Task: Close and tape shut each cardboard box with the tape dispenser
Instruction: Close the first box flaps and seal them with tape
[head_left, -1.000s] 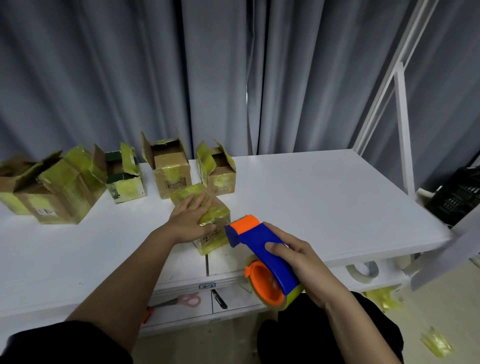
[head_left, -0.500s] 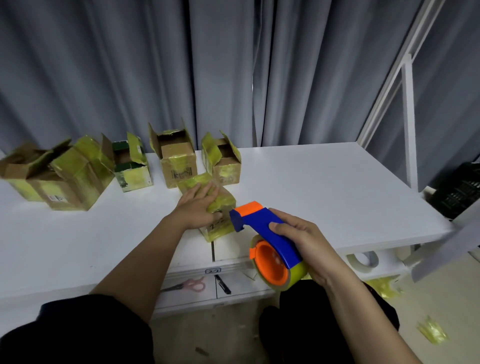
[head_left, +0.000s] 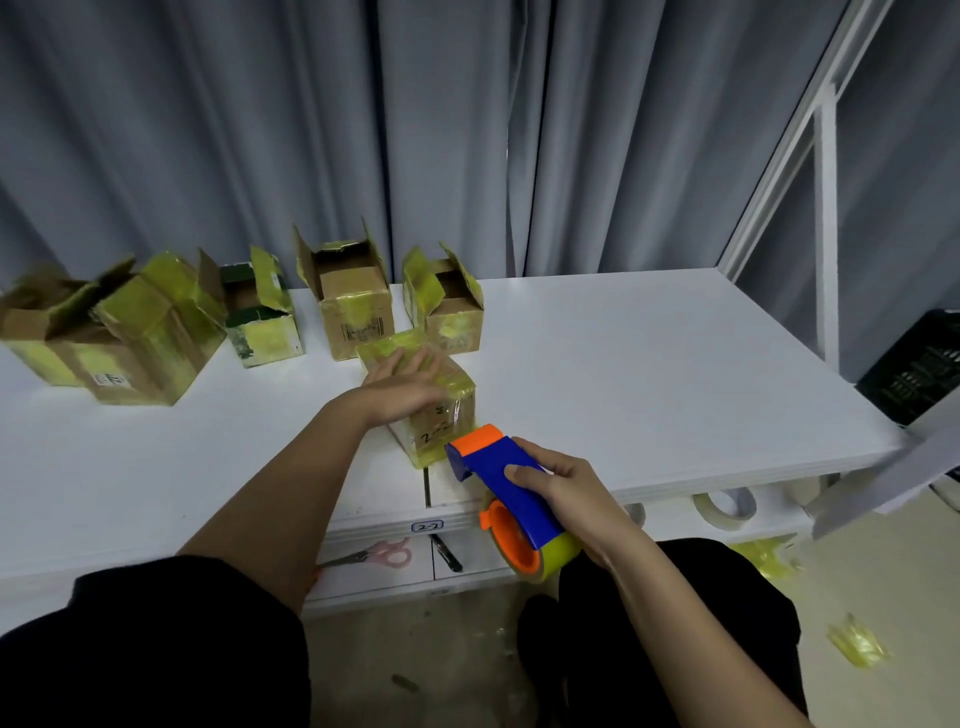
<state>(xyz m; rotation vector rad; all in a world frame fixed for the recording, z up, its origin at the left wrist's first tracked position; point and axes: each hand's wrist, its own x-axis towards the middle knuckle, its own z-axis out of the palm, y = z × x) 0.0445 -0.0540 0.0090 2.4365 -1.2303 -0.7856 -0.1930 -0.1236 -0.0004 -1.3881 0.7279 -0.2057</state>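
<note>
Your left hand (head_left: 402, 387) lies flat, fingers straight, on top of the closed cardboard box (head_left: 434, 410) near the front edge of the white table (head_left: 649, 374). Your right hand (head_left: 563, 491) is wrapped round the blue and orange tape dispenser (head_left: 506, 488), whose orange nose sits at the box's near lower corner; whether it touches is hard to tell from here. Behind the box, open boxes (head_left: 348, 301) patched with yellow tape stand in a row toward the back of the table. Behind the table hang grey curtains (head_left: 467, 130). Under the table's front edge, a lower shelf holds scissors (head_left: 374, 555) and a tape roll (head_left: 724, 506). Tape scraps (head_left: 854, 644) lie on the floor to the right.
</note>
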